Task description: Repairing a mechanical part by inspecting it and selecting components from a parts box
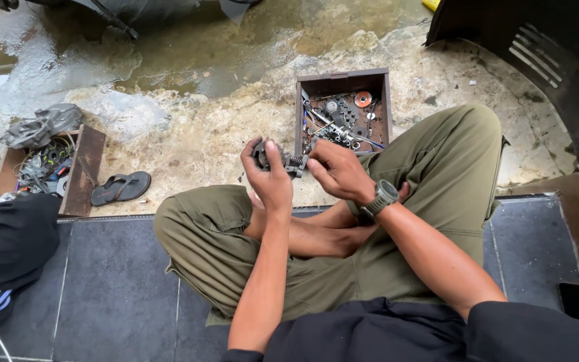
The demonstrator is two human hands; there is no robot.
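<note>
The left hand (271, 175) wraps its fingers around a small dark metal part (263, 155) above the knees while the right hand (338, 171) pinches its toothed end (296, 163); it looks hard, heavy and maybe greasy, so holding its thick body seems safest.

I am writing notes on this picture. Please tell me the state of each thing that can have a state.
left hand: closed around a small dark metal part
right hand: fingers pinching the toothed end of that part
tool box: open, holding loose tools
second box: open, full of parts
sandal: lying flat, not worn
floor: wet
</note>
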